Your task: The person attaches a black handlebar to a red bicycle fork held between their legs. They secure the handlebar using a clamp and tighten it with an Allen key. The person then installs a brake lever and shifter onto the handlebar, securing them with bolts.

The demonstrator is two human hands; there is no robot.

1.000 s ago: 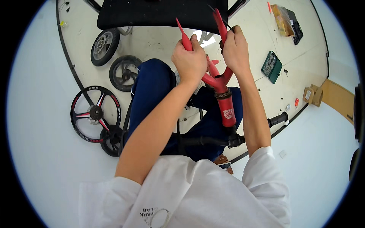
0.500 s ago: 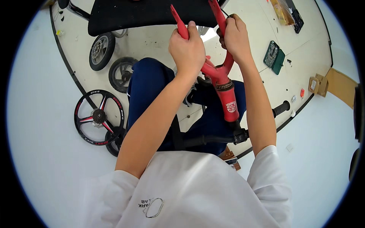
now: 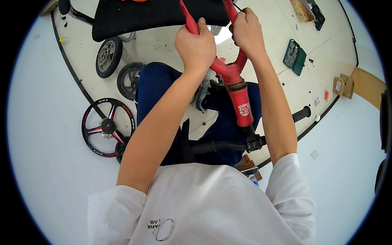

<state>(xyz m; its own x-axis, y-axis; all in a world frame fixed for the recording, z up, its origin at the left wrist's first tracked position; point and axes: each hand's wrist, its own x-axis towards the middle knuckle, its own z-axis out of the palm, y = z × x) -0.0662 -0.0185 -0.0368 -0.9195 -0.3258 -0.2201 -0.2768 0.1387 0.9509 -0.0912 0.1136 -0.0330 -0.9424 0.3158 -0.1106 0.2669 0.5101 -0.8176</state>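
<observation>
A red bicycle fork (image 3: 232, 75) stands upside down before me, its two legs reaching up to the far edge of the view. My left hand (image 3: 196, 47) is closed around the left leg, thumb along it. Around the right leg is my right hand (image 3: 248, 32), also closed. Below the fork crown sits a brownish ring, then the red head tube (image 3: 241, 104) with a pale badge. The black stem (image 3: 254, 142) joins it to a black handlebar (image 3: 216, 146) lying across my lap. One handlebar grip (image 3: 301, 114) sticks out past my right forearm.
A black seat (image 3: 159, 18) stands ahead. Small wheels (image 3: 109, 57) and a larger black spoked wheel (image 3: 108, 127) lie on the left. At right are a green case of small parts (image 3: 295, 57), a cardboard box (image 3: 344, 85) and small scattered pieces.
Both hands, still gripping the fork legs, have shifted slightly left and farther from me. The fork and head tube moved slightly with them, and the whole view has shifted a little.
</observation>
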